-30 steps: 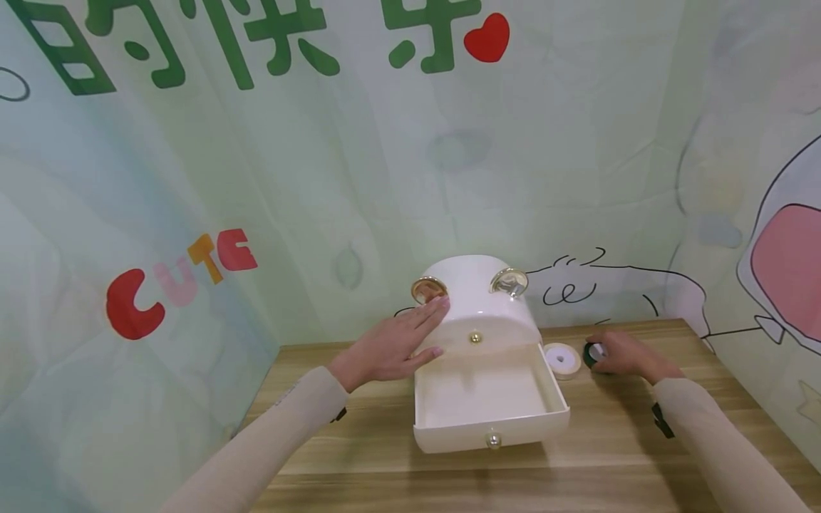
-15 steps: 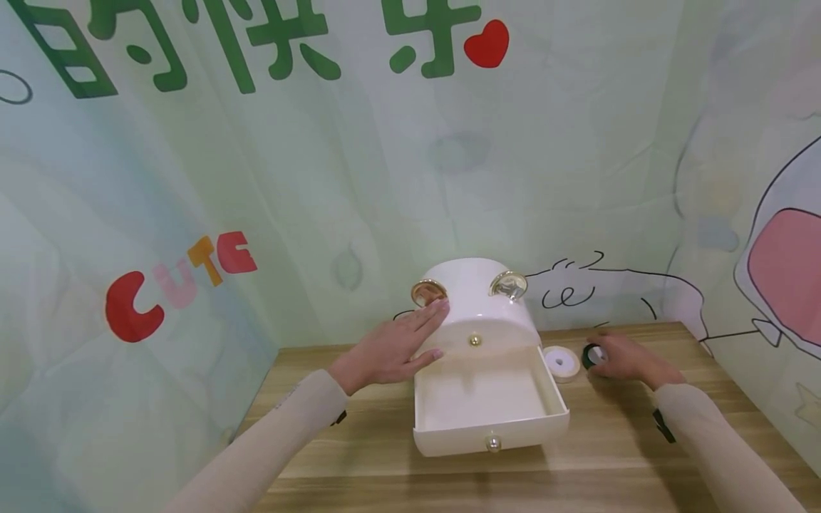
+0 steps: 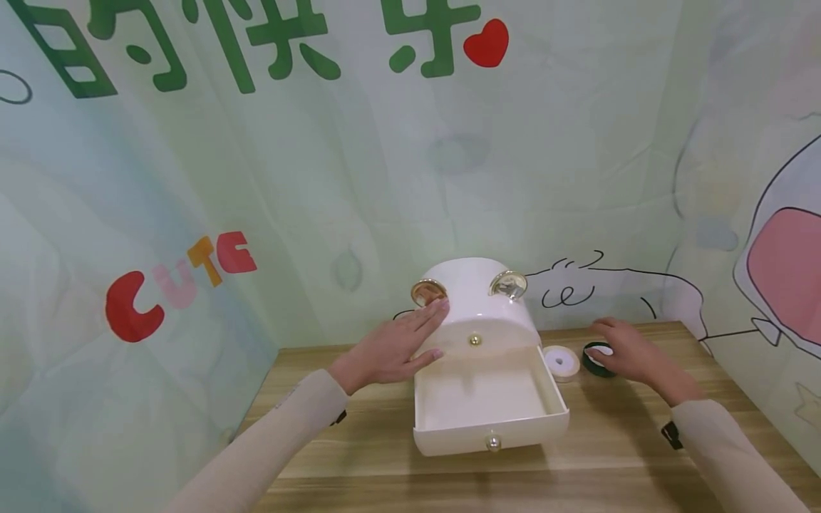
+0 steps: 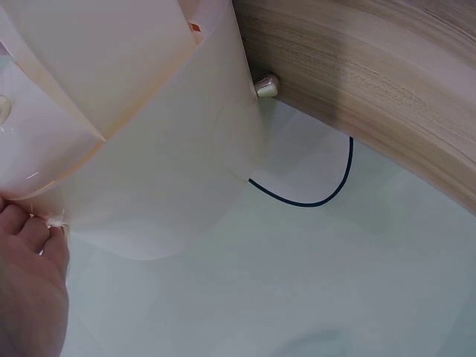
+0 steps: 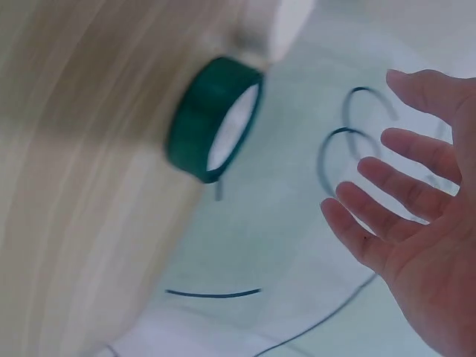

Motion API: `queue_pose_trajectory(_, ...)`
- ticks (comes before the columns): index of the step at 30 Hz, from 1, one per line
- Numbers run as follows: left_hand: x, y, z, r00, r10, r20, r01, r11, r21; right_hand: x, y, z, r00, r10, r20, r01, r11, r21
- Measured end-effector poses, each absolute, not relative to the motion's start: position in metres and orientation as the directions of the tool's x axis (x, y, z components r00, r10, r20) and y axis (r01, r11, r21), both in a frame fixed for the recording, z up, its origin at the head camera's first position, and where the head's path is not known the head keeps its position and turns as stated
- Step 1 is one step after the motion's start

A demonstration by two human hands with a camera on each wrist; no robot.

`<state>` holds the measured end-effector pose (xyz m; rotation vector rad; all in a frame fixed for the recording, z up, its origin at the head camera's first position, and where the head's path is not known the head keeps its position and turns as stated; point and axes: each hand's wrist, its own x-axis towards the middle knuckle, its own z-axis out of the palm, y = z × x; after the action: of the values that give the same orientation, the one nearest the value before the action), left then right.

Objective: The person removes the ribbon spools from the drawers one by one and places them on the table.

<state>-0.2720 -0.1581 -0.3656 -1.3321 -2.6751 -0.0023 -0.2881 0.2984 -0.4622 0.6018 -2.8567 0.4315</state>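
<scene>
A white storage box point(image 3: 471, 285) with a domed top and gold-rimmed ears stands on the wooden table, its lower drawer point(image 3: 449, 439) pulled out. My left hand point(image 3: 398, 349) rests against the box by its left ear; in the left wrist view, the left hand point(image 4: 33, 282) is partly cut off. A green ribbon roll point(image 5: 201, 111) lies flat on the table, right of the box. Just over it my right hand point(image 3: 631, 353) is held with spread fingers, apart from the roll in the right wrist view. A pale ribbon roll point(image 3: 566, 373) lies between the green roll and the drawer.
The wooden table point(image 3: 359, 456) ends against a printed cloth backdrop point(image 3: 321, 178) behind and at both sides. The drawer sticks out toward the table's front, with a gold knob point(image 3: 493, 443) on its face. Another gold knob point(image 3: 475, 340) sits above it.
My right hand has let go of the green ribbon roll and moved slightly up and right, its fingers opening. The left hand and the box have stayed in place.
</scene>
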Motion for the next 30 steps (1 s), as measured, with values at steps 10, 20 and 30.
queue_pose_trajectory(10, -0.272, -0.158, -0.366, -0.605, 0.785, 0.131, 0.785, 0.616, -0.063, -0.241, 0.267, -0.431, -0.827, -0.357, 0.435, -0.493, 0.832, -0.255)
queue_pose_trajectory(20, -0.272, -0.159, -0.367, -0.605, 0.785, 0.135, 0.785, 0.616, -0.068, -0.215, 0.240, -0.422, -0.552, -0.419, 0.722, -0.708, 0.692, -0.140)
queue_pose_trajectory(30, -0.272, -0.157, -0.364, -0.600, 0.791, 0.124, 0.790, 0.610, -0.067, -0.190, 0.220, -0.418, -0.469, -0.410, 0.782, -0.764, 0.632, -0.127)
